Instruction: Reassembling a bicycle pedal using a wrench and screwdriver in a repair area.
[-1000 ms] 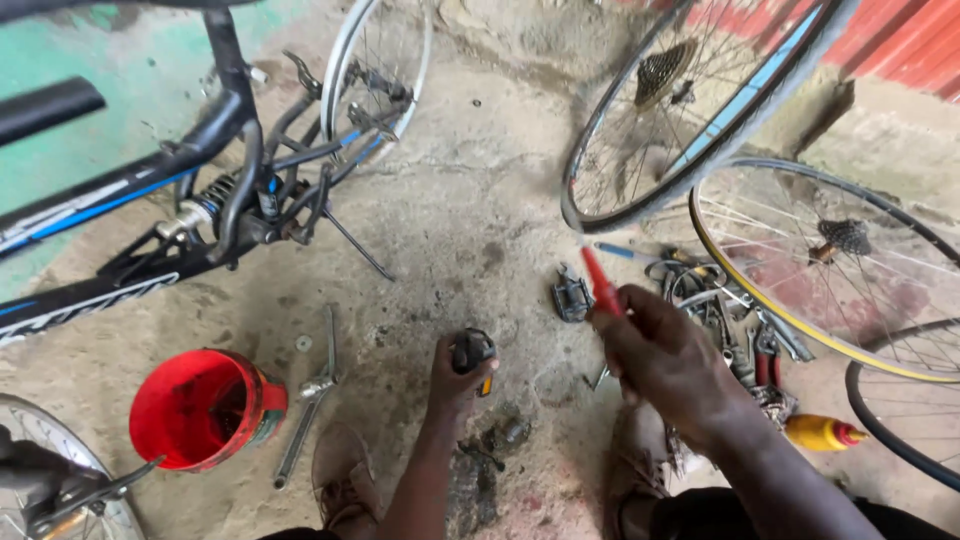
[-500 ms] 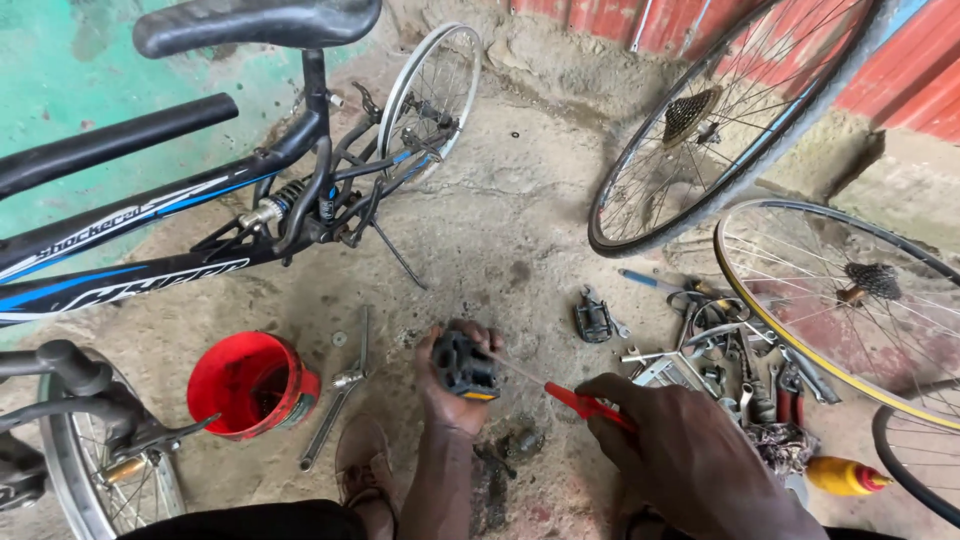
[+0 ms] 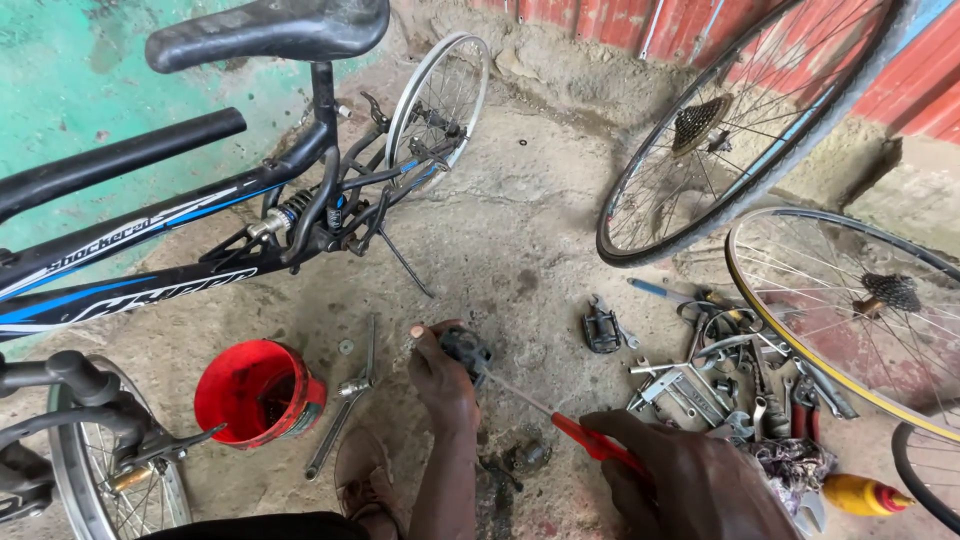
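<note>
Gripping a red-handled screwdriver [image 3: 590,440], the right hand [image 3: 690,480] is seen at the near edge of the view, fingers closed round the handle, with the metal shaft running up and left to a black bicycle pedal [image 3: 466,352]. The pedal is held just above the concrete floor [image 3: 520,230] by the left hand [image 3: 445,380], whose fingers are wrapped about it, and the screwdriver tip is set against the pedal's right side. To the left of the pedal an adjustable wrench [image 3: 345,400] is laid flat on the floor, and beyond the wrench, further left, a red plastic cup [image 3: 255,395] is stood upright. To the right of the pedal a second black pedal [image 3: 601,328] is lying alone, and further right a heap of spanners and pliers [image 3: 730,380] is spread out. A yellow-handled tool [image 3: 860,493] is seen at the lower right, well apart from the pedal. Behind the pedal, up and left, a black and blue bicycle frame [image 3: 180,250] is placed, and up and right two spoked wheels [image 3: 740,120] are leaned by a red wall.
</note>
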